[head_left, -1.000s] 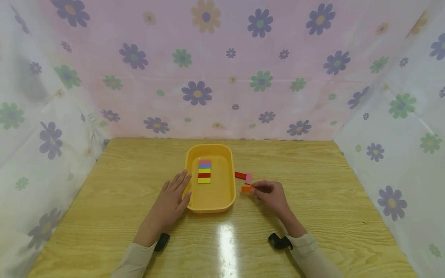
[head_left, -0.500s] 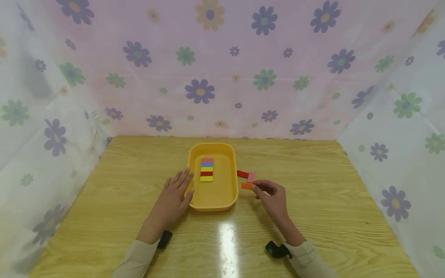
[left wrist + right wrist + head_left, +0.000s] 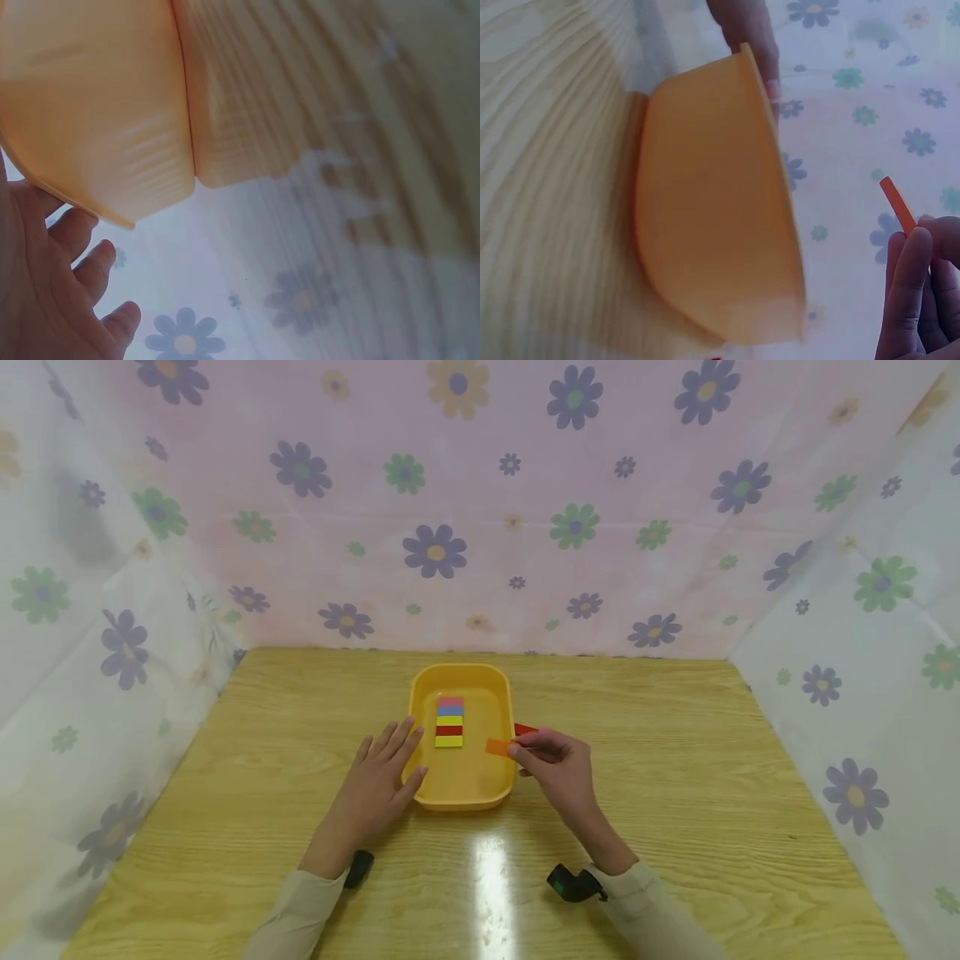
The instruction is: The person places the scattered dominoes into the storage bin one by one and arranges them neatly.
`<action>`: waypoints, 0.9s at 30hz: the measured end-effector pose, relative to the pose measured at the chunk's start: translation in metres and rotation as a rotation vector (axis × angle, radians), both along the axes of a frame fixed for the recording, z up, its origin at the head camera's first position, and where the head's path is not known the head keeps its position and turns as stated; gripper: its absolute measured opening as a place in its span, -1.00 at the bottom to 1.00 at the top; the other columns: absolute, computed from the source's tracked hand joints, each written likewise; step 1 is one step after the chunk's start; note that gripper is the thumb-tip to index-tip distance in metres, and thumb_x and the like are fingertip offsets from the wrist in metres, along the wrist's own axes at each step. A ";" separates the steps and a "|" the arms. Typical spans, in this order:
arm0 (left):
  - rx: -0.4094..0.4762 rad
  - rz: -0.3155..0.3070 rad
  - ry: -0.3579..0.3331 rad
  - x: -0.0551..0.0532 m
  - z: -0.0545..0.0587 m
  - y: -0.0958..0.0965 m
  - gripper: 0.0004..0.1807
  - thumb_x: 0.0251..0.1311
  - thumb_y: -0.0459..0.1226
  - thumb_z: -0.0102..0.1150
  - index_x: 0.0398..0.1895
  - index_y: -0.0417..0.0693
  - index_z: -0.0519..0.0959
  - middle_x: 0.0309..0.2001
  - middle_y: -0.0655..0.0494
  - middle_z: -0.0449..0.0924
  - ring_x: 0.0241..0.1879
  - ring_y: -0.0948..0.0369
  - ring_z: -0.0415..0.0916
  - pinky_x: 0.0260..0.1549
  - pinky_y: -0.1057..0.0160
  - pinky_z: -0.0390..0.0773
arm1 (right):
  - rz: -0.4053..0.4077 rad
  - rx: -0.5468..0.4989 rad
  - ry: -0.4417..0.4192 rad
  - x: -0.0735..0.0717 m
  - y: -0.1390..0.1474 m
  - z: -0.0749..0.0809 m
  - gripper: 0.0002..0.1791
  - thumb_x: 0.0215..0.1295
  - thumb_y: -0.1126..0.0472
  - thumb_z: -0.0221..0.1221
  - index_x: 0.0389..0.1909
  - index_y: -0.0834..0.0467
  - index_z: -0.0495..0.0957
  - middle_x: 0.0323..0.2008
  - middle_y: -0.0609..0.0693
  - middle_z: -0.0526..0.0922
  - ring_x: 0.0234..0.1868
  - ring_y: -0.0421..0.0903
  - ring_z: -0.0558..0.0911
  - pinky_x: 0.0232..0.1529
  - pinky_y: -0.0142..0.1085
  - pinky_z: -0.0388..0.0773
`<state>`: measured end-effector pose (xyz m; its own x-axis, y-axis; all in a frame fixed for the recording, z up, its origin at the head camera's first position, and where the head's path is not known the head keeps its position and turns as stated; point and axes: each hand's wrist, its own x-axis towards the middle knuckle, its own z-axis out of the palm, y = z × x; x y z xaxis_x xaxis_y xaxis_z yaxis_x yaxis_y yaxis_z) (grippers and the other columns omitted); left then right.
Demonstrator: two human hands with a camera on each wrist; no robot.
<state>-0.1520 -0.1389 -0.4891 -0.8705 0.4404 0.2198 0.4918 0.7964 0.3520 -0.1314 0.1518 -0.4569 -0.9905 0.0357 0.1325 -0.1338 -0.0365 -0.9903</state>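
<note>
A yellow plastic tray (image 3: 468,789) stands on the table. Inside, toward its left, a column of flat domino-like blocks (image 3: 449,730) lies edge to edge: pink, blue, yellow, red and yellow. My left hand (image 3: 375,781) rests on the tray's left rim with fingers spread and fairly straight; the left wrist view shows the fingertips (image 3: 82,225) at the rim. Between thumb and fingers, my right hand (image 3: 558,768) pinches a thin orange domino-like block (image 3: 498,747) by one end. That block reaches over the tray's right rim, held above the tray floor, as the right wrist view shows.
Just right of the tray lies a red block (image 3: 525,729), partly hidden by my right hand. The wooden table (image 3: 675,760) extends on both sides. Flowered cloth (image 3: 480,518) hangs behind and at both sides.
My right hand has lifted the orange block off the table and carried it left over the tray's right rim. The pink block is now hidden behind that hand. The left hand stays at the rim.
</note>
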 end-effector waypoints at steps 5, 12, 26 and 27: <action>-0.008 0.005 0.011 0.000 0.001 0.001 -0.33 0.52 -0.02 0.00 0.57 -0.12 0.24 0.60 -0.06 0.08 0.57 -0.12 0.03 0.45 -0.35 0.02 | 0.014 0.003 -0.006 -0.010 -0.015 0.016 -0.78 0.23 0.29 0.42 -0.20 0.35 0.70 -0.25 0.10 0.79 -0.30 -0.05 0.79 -0.35 -0.24 0.74; -0.029 0.017 -0.018 0.001 0.004 0.001 -0.34 0.54 -0.02 -0.06 0.59 -0.08 0.20 0.61 -0.02 0.05 0.59 -0.08 0.00 0.48 -0.32 -0.02 | 0.036 0.020 0.018 -0.033 -0.034 0.042 -0.81 0.23 0.27 0.43 -0.22 0.31 0.71 -0.24 0.15 0.78 -0.24 0.06 0.80 -0.33 -0.19 0.75; -0.018 0.008 -0.016 0.001 0.005 0.001 -0.36 0.53 -0.07 -0.03 0.58 -0.10 0.22 0.60 -0.04 0.07 0.57 -0.11 0.03 0.45 -0.36 0.03 | 0.164 0.319 -0.157 -0.083 -0.058 0.045 -0.81 0.22 0.34 0.39 -0.18 0.34 0.70 -0.26 0.22 0.76 -0.27 0.08 0.78 -0.13 -0.02 0.74; -0.018 0.008 -0.013 0.001 0.005 0.001 -0.36 0.53 -0.07 -0.04 0.57 -0.10 0.22 0.60 -0.04 0.08 0.57 -0.11 0.04 0.44 -0.37 0.03 | 0.172 0.344 -0.177 -0.085 -0.059 0.044 -0.80 0.21 0.34 0.39 -0.17 0.35 0.70 -0.26 0.22 0.76 -0.27 0.11 0.78 -0.12 -0.01 0.74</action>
<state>-0.1509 -0.1380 -0.4841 -0.8765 0.4376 0.2007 0.4813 0.8064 0.3436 -0.2164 0.0923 -0.4127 -0.9867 -0.1489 -0.0647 0.0185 0.2930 -0.9559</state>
